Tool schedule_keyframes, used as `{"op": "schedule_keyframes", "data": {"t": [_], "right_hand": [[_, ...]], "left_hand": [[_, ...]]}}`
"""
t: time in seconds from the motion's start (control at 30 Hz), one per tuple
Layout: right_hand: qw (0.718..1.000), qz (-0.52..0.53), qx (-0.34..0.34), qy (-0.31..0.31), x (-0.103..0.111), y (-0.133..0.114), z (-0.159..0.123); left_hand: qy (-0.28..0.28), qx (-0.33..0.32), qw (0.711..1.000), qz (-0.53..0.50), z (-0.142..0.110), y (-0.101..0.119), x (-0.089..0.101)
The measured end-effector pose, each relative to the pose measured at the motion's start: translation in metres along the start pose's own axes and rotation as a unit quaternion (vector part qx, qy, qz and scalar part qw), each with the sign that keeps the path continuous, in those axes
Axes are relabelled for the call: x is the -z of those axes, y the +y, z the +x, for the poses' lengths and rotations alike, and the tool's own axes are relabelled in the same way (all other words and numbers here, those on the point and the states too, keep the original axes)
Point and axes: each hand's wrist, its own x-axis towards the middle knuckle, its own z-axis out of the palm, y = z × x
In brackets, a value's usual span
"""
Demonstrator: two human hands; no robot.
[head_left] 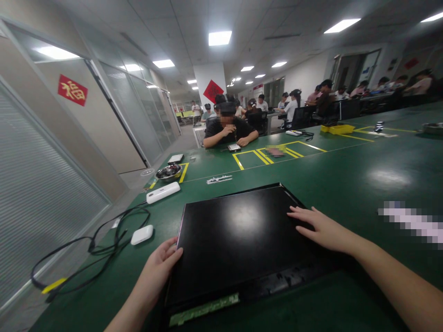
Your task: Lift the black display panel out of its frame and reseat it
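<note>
A black LCD screen panel (pixel 235 235) lies before me on the green table, glossy with a bright reflection. Along its near edge runs a green circuit board strip (pixel 204 310), and a black frame (pixel 281 186) shows under its far and right edges. My left hand (pixel 157 265) grips the panel's left edge, thumb on top and fingers curled at the side. On the right, my right hand (pixel 320 228) rests over the panel's right edge with its fingers spread. What lies beneath the panel is hidden.
Left of the panel are a white power bank (pixel 163 192), a white earbud case (pixel 141 235) and a tangled black cable (pixel 121 242). Beyond stand a metal bowl (pixel 169 172) and a yellow tray (pixel 337 129). A person (pixel 228 127) in black sits across the green table (pixel 363 184).
</note>
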Motion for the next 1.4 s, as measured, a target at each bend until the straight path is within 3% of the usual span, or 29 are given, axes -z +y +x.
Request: {"op": "schedule_keyframes", "data": {"t": [0.4,0.67,0.87,1.07,1.2,1.4], "right_hand": [[0.999,0.036,0.023,-0.007,-0.001,0.009,0.005],[0.999,0.039,0.025,-0.002,0.000,0.008,0.005],[0.999,0.031,0.024,-0.002,0.000,0.010,0.004],[0.999,0.035,0.033,0.011,-0.001,0.010,0.005],[0.999,0.033,0.033,0.018,-0.002,0.011,0.005],[0.999,0.027,0.034,0.006,-0.002,0.010,0.005]], "left_hand": [[-0.033,-0.013,0.999,0.013,0.009,-0.009,0.010],[0.003,0.003,1.000,0.026,-0.001,0.001,0.002],[0.020,-0.026,0.999,0.038,0.002,0.002,0.002],[0.051,-0.065,0.993,0.084,0.002,0.006,0.004],[0.042,-0.065,0.988,0.132,0.003,0.004,0.009],[0.048,-0.111,0.962,0.247,0.013,-0.003,0.021]]}}
